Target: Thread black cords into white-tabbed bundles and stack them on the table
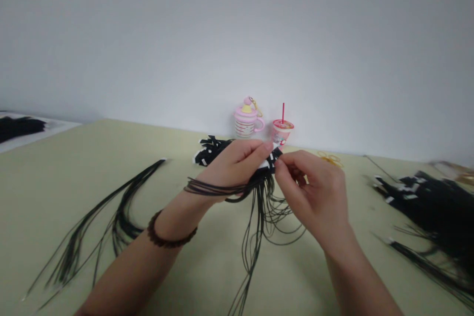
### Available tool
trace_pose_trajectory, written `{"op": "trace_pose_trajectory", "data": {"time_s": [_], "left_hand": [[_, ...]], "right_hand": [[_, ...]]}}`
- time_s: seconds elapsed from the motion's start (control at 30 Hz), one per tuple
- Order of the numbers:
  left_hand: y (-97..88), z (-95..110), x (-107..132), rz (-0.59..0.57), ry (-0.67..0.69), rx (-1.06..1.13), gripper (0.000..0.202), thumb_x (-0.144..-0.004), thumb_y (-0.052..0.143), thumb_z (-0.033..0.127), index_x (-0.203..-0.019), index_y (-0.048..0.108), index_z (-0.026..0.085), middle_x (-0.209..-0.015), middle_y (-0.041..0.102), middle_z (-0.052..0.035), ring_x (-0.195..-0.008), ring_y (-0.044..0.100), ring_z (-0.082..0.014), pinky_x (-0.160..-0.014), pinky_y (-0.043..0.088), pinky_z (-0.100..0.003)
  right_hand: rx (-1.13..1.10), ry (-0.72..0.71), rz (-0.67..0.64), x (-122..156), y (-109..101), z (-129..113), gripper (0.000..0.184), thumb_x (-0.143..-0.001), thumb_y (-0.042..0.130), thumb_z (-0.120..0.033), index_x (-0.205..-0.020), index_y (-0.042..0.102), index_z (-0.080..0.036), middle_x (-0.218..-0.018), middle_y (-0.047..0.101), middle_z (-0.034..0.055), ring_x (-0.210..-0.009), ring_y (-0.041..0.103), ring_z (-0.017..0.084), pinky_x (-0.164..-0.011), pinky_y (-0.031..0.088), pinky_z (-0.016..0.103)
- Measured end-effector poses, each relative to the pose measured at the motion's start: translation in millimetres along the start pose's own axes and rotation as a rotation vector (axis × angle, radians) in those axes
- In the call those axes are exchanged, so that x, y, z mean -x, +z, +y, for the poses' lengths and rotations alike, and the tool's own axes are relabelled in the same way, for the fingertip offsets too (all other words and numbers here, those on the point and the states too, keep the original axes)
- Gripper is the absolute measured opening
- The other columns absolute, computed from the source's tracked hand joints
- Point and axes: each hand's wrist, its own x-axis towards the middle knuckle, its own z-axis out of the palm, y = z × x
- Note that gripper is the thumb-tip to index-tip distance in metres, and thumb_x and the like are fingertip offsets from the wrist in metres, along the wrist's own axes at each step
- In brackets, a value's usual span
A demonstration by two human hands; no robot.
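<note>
My left hand (237, 165) is closed on a bundle of thin black cords with small black-and-white tags (269, 160) at their ends. The cords (259, 207) hang down from it in loops and drape over my wrist. My right hand (314, 192) pinches one tag end just right of the left fingertips. A dark beaded bracelet (168, 237) sits on my left wrist.
A pile of tagged cords (211, 150) lies behind my hands. More black cords (111, 217) fan out at left, and a big heap (433, 202) lies at right. A pink toy cup (247, 121), a small red cup with a straw (282, 131) and yellow rubber bands (331, 159) stand by the wall.
</note>
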Motion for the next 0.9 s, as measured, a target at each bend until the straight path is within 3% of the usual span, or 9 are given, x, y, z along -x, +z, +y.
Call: {"op": "trace_pose_trajectory", "data": {"time_s": [0.2, 0.27, 0.33, 0.4, 0.5, 0.6, 0.7, 0.8, 0.9], "left_hand": [[-2.2, -2.3, -0.5, -0.010, -0.054, 0.053, 0.031, -0.086, 0.046, 0.042, -0.067, 0.052, 0.017, -0.045, 0.039, 0.0072, -0.029, 0.031, -0.0045, -0.026, 0.022, -0.016], [-1.4, -4.0, -2.4, 0.021, -0.065, 0.120, 0.030, -0.086, 0.047, 0.042, -0.070, 0.053, 0.017, -0.043, 0.037, 0.0077, -0.028, 0.031, -0.0048, -0.025, 0.023, -0.016], [0.5, -5.4, -4.9, 0.053, -0.070, 0.189, 0.029, -0.086, 0.046, 0.039, -0.069, 0.053, 0.017, -0.041, 0.036, 0.0080, -0.028, 0.029, -0.0046, -0.025, 0.023, -0.015], [2.4, -6.2, -7.2, 0.081, -0.083, 0.248, 0.030, -0.087, 0.045, 0.038, -0.067, 0.052, 0.017, -0.040, 0.036, 0.0076, -0.028, 0.028, -0.0043, -0.025, 0.022, -0.015], [1.9, -7.1, -8.2, 0.105, -0.067, 0.331, 0.032, -0.086, 0.047, 0.040, -0.065, 0.052, 0.016, -0.041, 0.039, 0.0070, -0.028, 0.029, -0.0033, -0.026, 0.021, -0.014], [-5.9, -9.0, -6.8, 0.050, -0.100, 0.453, 0.035, -0.085, 0.050, 0.044, -0.066, 0.056, 0.015, -0.041, 0.044, 0.0056, -0.027, 0.032, -0.0029, -0.025, 0.022, -0.013], [-16.5, -10.5, -5.5, -0.079, -0.232, 0.649, 0.031, -0.084, 0.053, 0.040, -0.068, 0.059, 0.014, -0.048, 0.051, 0.0031, -0.030, 0.037, -0.0031, -0.024, 0.024, -0.013], [-21.0, -8.2, -4.2, -0.186, -0.263, 0.815, 0.027, -0.084, 0.054, 0.032, -0.064, 0.059, 0.014, -0.053, 0.053, 0.0025, -0.034, 0.038, -0.0021, -0.027, 0.028, -0.013], [-17.3, -0.9, -1.2, -0.150, -0.278, 0.767, 0.029, -0.084, 0.053, 0.032, -0.062, 0.056, 0.013, -0.052, 0.050, 0.0023, -0.035, 0.036, -0.0023, -0.029, 0.031, -0.013]], "right_hand": [[0.018, -0.022, 0.020, -1.9, 3.2, 3.0, 0.012, -0.084, 0.051, -0.015, -0.077, 0.061, -0.016, -0.066, 0.057, 0.0004, -0.058, 0.049, 0.010, -0.055, 0.040, 0.023], [0.062, -0.043, 0.125, -0.2, 0.8, -2.1, 0.010, -0.082, 0.054, -0.014, -0.088, 0.063, -0.015, -0.080, 0.060, 0.0056, -0.072, 0.054, 0.014, -0.065, 0.044, 0.026], [0.050, -0.061, 0.271, 4.1, -4.1, -12.8, 0.020, -0.078, 0.058, -0.013, -0.098, 0.062, -0.014, -0.096, 0.058, 0.0106, -0.090, 0.054, 0.019, -0.076, 0.046, 0.032], [-0.142, -0.035, 0.356, 9.6, -8.5, -25.7, 0.025, -0.076, 0.058, -0.009, -0.101, 0.061, -0.016, -0.100, 0.056, 0.0108, -0.095, 0.053, 0.021, -0.081, 0.046, 0.035], [-0.613, 0.089, 0.293, 14.1, -5.5, -35.8, 0.021, -0.080, 0.050, -0.009, -0.097, 0.059, -0.018, -0.093, 0.057, 0.0077, -0.083, 0.056, 0.017, -0.077, 0.048, 0.035], [-0.727, 0.119, 0.304, 11.2, 8.5, -25.3, 0.017, -0.084, 0.044, -0.012, -0.090, 0.059, -0.018, -0.085, 0.057, 0.0058, -0.077, 0.056, 0.016, -0.070, 0.048, 0.032], [-0.625, -0.068, 0.313, 6.1, 19.1, -6.5, 0.017, -0.080, 0.047, -0.009, -0.085, 0.060, -0.018, -0.080, 0.060, 0.0046, -0.078, 0.058, 0.016, -0.070, 0.048, 0.032], [-0.498, -0.338, 0.253, 3.1, 18.5, 2.0, 0.020, -0.071, 0.056, -0.007, -0.087, 0.063, -0.016, -0.080, 0.061, 0.0056, -0.077, 0.059, 0.017, -0.068, 0.050, 0.033], [-0.340, -0.485, 0.227, 1.1, 12.4, -1.5, 0.014, -0.066, 0.061, -0.008, -0.078, 0.065, -0.014, -0.073, 0.057, 0.0050, -0.071, 0.056, 0.015, -0.066, 0.050, 0.033]]}}
